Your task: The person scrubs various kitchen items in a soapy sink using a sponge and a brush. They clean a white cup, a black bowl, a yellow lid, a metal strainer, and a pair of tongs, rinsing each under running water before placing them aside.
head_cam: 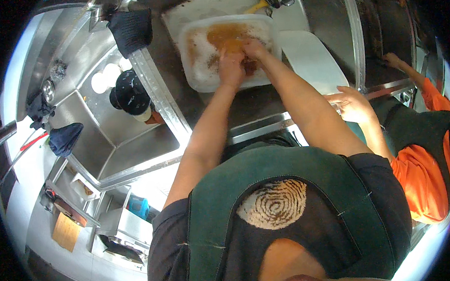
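A white rectangular plastic tub point(193, 76) rests in front of me on the dark metal worktop. It holds white powder with patches of orange-brown and dark brown powder point(221, 31). Both my hands are inside it, close together near its middle. My left hand point(232, 67) has its fingers down at the orange-brown material. From the right, my right hand point(254, 50) reaches to the same spot, fingers bent. Whether either hand grips something there cannot be made out, as the fingertips are hidden.
Right of the tub lies a white plastic lid or board point(315, 59); a co-worker's hand point(352, 103) is by its near end. A yellow-handled tool point(259, 6) lies behind. The left sink point(94, 115) holds a black container point(132, 92) and white round items. A dark cloth point(130, 30) hangs over its divider.
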Demonstrator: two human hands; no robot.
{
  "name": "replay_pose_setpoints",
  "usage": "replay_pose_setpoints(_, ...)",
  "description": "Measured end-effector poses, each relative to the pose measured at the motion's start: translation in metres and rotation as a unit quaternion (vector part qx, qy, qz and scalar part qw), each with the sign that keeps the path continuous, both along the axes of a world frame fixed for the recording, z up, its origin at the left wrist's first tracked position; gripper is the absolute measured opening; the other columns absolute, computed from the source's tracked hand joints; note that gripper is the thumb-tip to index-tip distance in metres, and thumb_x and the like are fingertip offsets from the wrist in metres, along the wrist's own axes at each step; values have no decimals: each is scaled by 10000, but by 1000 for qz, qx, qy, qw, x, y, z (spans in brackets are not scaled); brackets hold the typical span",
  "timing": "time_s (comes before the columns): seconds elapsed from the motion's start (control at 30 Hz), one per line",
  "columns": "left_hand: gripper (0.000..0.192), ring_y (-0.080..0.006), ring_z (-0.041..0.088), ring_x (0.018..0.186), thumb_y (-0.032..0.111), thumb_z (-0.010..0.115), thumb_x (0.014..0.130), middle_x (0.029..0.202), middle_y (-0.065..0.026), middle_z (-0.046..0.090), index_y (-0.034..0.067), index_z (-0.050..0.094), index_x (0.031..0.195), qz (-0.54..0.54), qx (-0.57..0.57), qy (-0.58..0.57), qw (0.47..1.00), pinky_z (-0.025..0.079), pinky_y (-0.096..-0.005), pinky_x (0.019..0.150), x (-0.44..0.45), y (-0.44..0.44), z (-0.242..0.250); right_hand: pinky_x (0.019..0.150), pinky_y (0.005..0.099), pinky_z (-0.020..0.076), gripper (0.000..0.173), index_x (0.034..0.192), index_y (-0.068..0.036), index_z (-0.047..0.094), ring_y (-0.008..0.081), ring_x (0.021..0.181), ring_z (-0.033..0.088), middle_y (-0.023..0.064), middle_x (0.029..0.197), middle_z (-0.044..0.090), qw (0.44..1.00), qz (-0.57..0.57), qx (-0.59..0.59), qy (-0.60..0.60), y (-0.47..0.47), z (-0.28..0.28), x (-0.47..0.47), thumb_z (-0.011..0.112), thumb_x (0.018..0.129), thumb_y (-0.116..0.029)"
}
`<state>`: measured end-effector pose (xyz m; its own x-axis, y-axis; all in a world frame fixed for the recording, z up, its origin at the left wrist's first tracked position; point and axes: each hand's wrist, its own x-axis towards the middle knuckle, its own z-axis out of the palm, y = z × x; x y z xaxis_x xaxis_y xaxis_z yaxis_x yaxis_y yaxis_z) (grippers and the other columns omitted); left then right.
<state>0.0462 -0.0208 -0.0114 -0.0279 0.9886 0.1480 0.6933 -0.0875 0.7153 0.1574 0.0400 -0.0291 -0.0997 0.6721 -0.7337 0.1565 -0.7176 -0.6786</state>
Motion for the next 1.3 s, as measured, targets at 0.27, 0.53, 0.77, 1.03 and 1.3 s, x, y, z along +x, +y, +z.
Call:
replay_pose_setpoints(0.27,402,-273,529,1020,284,502,890,1139,-126,517,23,441,1189,246,-299,-628,675,440,-404,888,-24,23,11,665,324,492,370,1041,1,587,197,795,594,107,938,626,996,91,-3,-26,-5,-5,-13,628,804,-280)
replay_pose_setpoints(0.53,426,-277,514,1074,352,386,938,1195,-130,508,32,425,1217,277,-302,-787,461,427,-442,910,-26,9,-1,823,427,458,438,1084,-12,564,362,950,570,210,1022,596,920,244,208,-226,-2,-12,-35,547,801,-346)
replay_pose_setpoints(0.77,291,-316,553,986,188,429,892,1084,-162,577,9,546,1090,306,-310,-336,835,435,-414,843,-43,17,-15,921,432,373,507,1270,-33,384,389,1124,422,224,1232,438,854,409,235,-221,-36,3,-40,516,793,-148)
replay_pose_setpoints(1.03,274,-340,554,944,14,487,751,988,-151,603,39,600,999,-11,-88,98,991,447,-370,809,-37,15,39,846,414,416,368,1124,-142,502,337,1039,473,136,1138,490,767,408,378,-320,0,31,13,590,768,-174)
replay_pose_setpoints(1.3,294,-266,597,876,-103,558,724,936,-123,619,13,597,992,153,106,9,982,482,-344,768,-110,-4,159,809,415,468,495,1236,-216,433,324,1014,515,146,1118,488,706,156,386,-572,116,62,90,612,776,-260)
